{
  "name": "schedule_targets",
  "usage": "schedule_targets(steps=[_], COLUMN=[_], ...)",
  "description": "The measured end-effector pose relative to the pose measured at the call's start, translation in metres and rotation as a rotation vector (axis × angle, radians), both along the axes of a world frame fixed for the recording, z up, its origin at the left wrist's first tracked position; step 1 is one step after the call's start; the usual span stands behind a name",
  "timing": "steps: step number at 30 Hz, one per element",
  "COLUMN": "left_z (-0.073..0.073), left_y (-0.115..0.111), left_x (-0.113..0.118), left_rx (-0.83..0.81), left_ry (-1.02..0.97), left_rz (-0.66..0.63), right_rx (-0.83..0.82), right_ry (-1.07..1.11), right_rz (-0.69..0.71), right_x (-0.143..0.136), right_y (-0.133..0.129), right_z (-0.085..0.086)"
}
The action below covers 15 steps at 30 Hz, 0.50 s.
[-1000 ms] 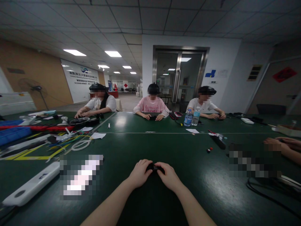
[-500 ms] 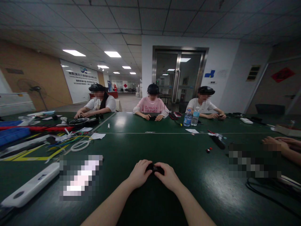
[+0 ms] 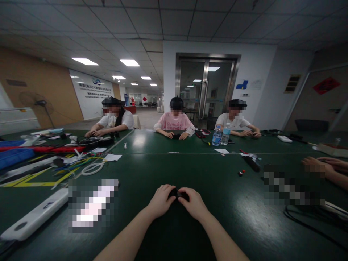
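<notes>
Both my hands meet around a small black object (image 3: 178,195) just above or on the green table (image 3: 141,166), near the middle. My left hand (image 3: 162,198) grips its left end, with the fingers curled over it. On the right end, my right hand (image 3: 193,202) closes thumb and fingers. Much of the object is hidden by my fingers, and its dark surface shows little detail.
A white power strip (image 3: 36,214) and a blurred-out bright device (image 3: 95,204) lie left. Cables (image 3: 92,168) lie beyond them. Two bottles (image 3: 220,135) stand across the table. Another person's hands (image 3: 320,166) rest at right, near black cables (image 3: 312,226). Three people sit opposite.
</notes>
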<state>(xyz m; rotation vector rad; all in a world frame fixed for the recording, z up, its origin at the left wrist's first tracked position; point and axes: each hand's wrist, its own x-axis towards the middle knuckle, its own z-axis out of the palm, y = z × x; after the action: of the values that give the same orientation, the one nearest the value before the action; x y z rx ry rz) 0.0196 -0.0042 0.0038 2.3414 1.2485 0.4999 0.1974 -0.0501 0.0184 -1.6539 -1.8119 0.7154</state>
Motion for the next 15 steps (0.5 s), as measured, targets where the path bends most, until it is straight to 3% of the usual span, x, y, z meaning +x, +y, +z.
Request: schedule_targets(steps=[6, 15], left_z=[0.0019, -0.0011], left_y=[-0.0009, 0.0021], left_x=[0.0017, -0.0014], left_rx=[0.034, -0.024], left_ry=[0.023, 0.018], left_rz=[-0.013, 0.005], right_rx=[0.071, 0.034], right_ry=[-0.023, -0.016], right_rz=[0.012, 0.014], right_x=[-0.0005, -0.0006], right_y=[0.0032, -0.0011], right_z=[-0.0031, 0.0014])
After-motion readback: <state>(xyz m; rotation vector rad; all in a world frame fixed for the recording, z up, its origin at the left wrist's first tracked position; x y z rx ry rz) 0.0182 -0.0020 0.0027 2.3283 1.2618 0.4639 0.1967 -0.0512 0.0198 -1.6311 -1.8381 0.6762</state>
